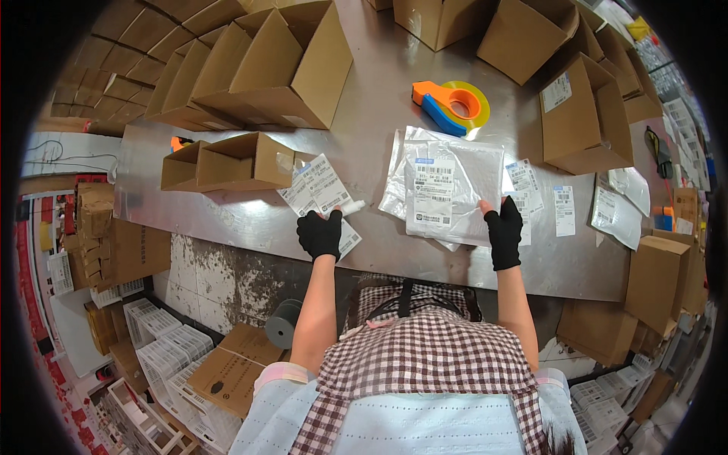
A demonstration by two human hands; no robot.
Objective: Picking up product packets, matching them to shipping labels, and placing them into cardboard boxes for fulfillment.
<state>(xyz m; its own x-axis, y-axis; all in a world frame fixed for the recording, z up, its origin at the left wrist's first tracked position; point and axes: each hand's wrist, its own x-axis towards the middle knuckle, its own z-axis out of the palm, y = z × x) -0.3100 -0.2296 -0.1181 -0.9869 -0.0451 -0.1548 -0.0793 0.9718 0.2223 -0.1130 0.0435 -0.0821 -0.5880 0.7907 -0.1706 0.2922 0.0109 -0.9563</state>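
Observation:
Two black fingerless gloves cover my hands. My left hand is closed, fingers curled over the lower edge of white shipping labels. A small white cylinder lies beside its fingertips. My right hand pinches the right edge of a silver-white mailer bag, thumb on top. That bag lies flat on another mailer bag and bears a printed label. More loose labels lie right of the bags, partly under my right hand.
Beyond the bags, an orange-and-blue tape dispenser rests on the metal table. Open cardboard boxes stand at the left and right. Other mailer bags lie near the right edge. White plastic crates sit below, left.

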